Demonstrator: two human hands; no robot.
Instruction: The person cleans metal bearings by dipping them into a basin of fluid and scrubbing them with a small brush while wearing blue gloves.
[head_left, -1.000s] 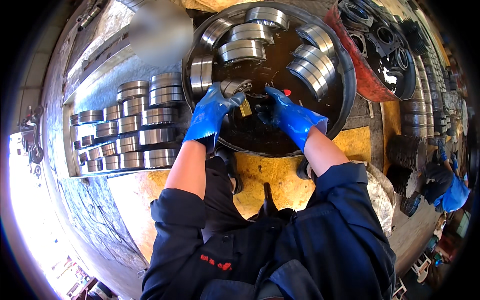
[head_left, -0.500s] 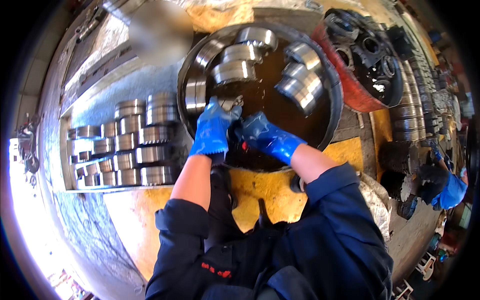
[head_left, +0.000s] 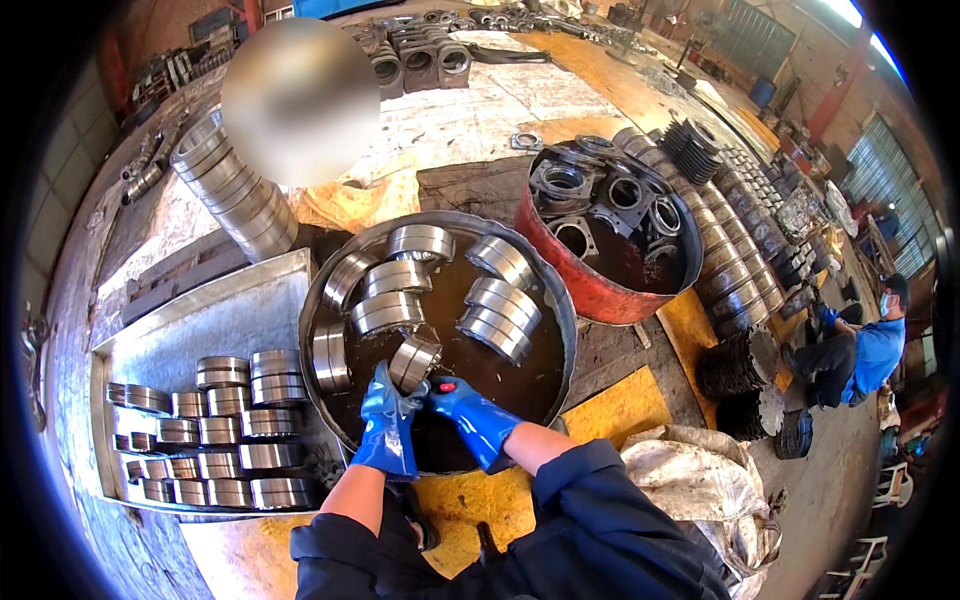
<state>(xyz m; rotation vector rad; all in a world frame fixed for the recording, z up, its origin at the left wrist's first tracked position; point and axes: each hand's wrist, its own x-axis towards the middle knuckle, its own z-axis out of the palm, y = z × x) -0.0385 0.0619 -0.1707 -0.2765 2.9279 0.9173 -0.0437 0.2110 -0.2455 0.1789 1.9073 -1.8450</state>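
Observation:
A round, dark-rimmed tub (head_left: pixel 562 300) of brown liquid stands in front of me, with several shiny metal rings (head_left: pixel 388 313) in it. My left hand (head_left: pixel 390 415), in a blue rubber glove, is closed on the lower edge of a tilted metal ring (head_left: pixel 415 362) over the tub's near side. Close beside it, my right hand (head_left: pixel 468 412), gloved alike, is curled shut around something mostly hidden. A small red spot (head_left: pixel 447 386) shows at its fingers. More rings (head_left: pixel 500 322) lie at the tub's right.
On the left, a metal tray (head_left: pixel 200 310) holds stacked rings (head_left: pixel 220 430). A red tub (head_left: pixel 560 275) of dark flanged parts stands behind to the right. Ring stacks (head_left: pixel 235 185) rise at back left. A white sack (head_left: pixel 690 480) lies near right; a person in blue (head_left: pixel 870 345) sits beyond.
The view has tilted up, showing more of the floor behind. The ring at my left hand, mostly covered before, now shows clearly. The red spot has shifted to the upper side of my right hand.

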